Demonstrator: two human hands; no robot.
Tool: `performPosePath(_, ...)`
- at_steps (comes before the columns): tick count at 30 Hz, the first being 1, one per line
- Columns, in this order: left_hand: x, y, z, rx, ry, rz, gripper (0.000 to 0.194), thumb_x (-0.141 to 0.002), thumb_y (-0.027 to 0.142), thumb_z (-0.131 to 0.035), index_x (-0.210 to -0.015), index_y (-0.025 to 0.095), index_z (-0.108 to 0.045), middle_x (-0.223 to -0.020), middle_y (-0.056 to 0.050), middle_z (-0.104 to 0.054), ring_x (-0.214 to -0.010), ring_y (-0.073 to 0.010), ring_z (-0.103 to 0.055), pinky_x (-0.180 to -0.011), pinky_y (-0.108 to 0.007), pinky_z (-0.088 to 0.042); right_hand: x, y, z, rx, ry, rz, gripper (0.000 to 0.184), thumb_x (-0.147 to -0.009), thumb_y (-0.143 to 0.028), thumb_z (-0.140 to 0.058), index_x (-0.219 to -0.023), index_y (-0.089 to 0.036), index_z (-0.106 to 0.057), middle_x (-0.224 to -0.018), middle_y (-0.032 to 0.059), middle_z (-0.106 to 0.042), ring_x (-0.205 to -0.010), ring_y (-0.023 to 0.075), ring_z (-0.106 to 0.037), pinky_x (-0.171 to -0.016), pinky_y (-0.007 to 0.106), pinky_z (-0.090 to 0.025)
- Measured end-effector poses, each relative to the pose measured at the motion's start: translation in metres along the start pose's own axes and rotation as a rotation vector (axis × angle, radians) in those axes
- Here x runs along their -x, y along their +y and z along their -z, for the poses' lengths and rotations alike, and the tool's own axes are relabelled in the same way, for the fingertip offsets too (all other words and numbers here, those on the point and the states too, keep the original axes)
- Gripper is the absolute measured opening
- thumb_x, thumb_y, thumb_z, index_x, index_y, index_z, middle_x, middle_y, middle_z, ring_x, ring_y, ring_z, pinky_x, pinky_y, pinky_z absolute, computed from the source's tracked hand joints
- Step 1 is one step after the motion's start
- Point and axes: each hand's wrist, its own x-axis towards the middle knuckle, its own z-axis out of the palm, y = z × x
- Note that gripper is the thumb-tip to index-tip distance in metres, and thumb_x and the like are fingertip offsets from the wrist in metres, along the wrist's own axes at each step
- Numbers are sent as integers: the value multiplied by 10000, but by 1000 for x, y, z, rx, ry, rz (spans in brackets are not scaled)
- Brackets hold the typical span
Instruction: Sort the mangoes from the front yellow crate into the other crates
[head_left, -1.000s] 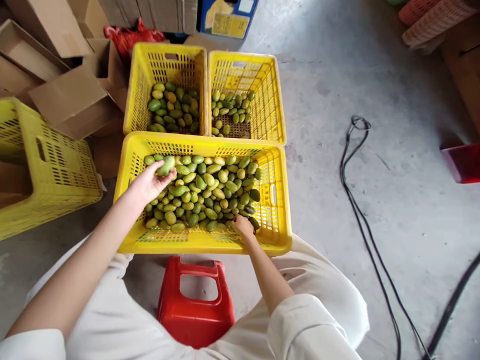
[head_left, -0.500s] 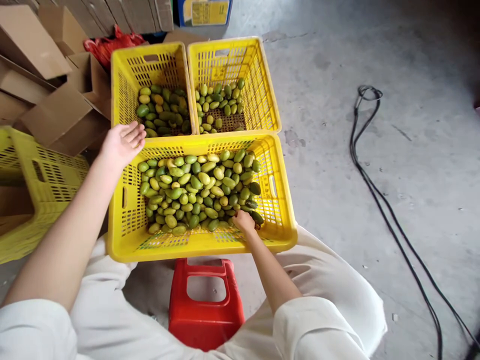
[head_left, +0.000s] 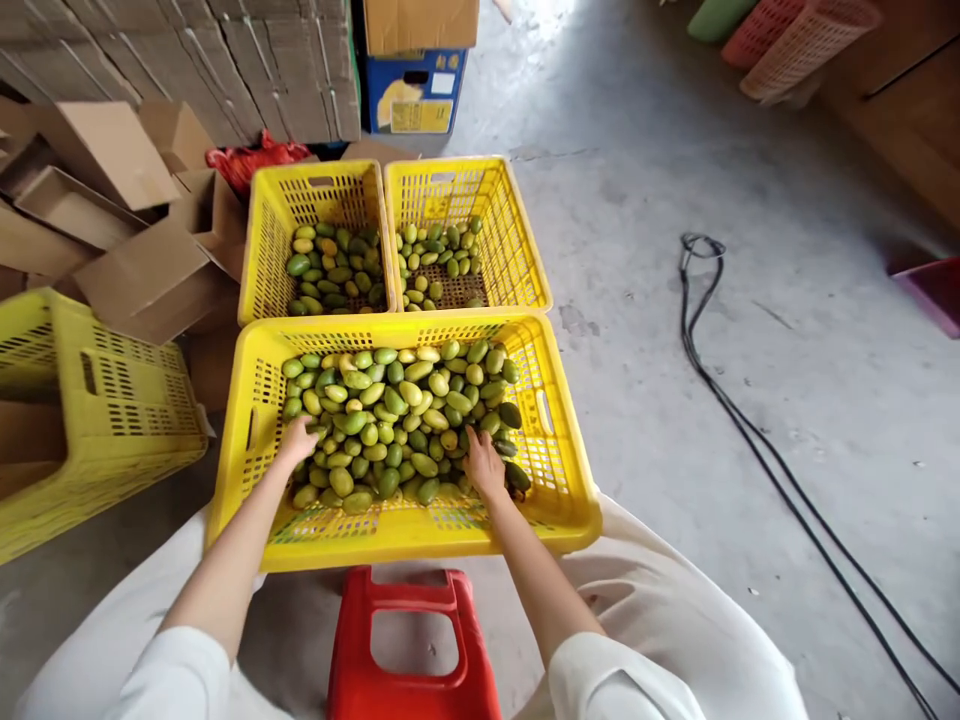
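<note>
A wide yellow plastic crate (head_left: pixel 405 548) stands in front of me, with a layer of small oval green-and-yellow fruits (head_left: pixel 424 465) that look like small mangoes. At the crate's left side, my left hand (head_left: pixel 298 440) touches the outer fruits; its fingers reach out and nothing shows in them. My right hand (head_left: pixel 486 468) lies over the fruits at the right, back upward, fingers pointing away from me and somewhat apart. Its fingertips are partly hidden among the fruits. Behind stand a left yellow crate (head_left: pixel 262 245) and a right yellow crate (head_left: pixel 517 240), both with fewer fruits.
A red plastic stool (head_left: pixel 412 690) stands under the front crate, between my legs. Cardboard boxes (head_left: pixel 142 275) and another yellow crate (head_left: pixel 142 400) are at the left. A blue printed box (head_left: pixel 412 95) stands behind. A black cable (head_left: pixel 742 420) lies on the concrete floor at the right.
My left hand has moved from above the back left crate's near corner down to the fruits in the front crate. My right hand has shifted slightly, its fingers now spread. The view has tilted up.
</note>
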Motion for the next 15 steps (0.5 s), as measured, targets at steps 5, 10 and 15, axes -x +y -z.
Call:
performPosePath(5,6,-24,-34,-274,-46,-147,496,-987,84,-741,-1468,185,-806,-1700,-279,-753,-1732,-489,-640,-1409,-579,-537,-12,-7,-2,21,-11,-44,789,-1169,-38,-557,-1920,-272,-620,-1842,274,-660,-1383,343,-877,-1007,360,-716)
performPosePath(10,4,-38,-47,-427,-54,-152,438,-1129,206,-660,-1545,200,-794,-1610,-293,-706,-1538,-540,-682,-1238,-612,-601,-21,-12,-3,19,-47,-86,738,-1202,-60,-490,-1870,-329,-650,-1892,293,-609,-1321,342,-917,-1055,429,-735)
performPosePath(15,3,-47,-45,-465,-119,-71,468,-1195,228,-607,-1635,165,-755,-1568,-294,-751,-1522,-507,-725,-1207,-578,-640,-16,-13,1,-69,-72,-109,714,-1145,-107,-711,-1827,-312,-657,-1838,288,-639,-1366,359,-892,-1114,436,-697)
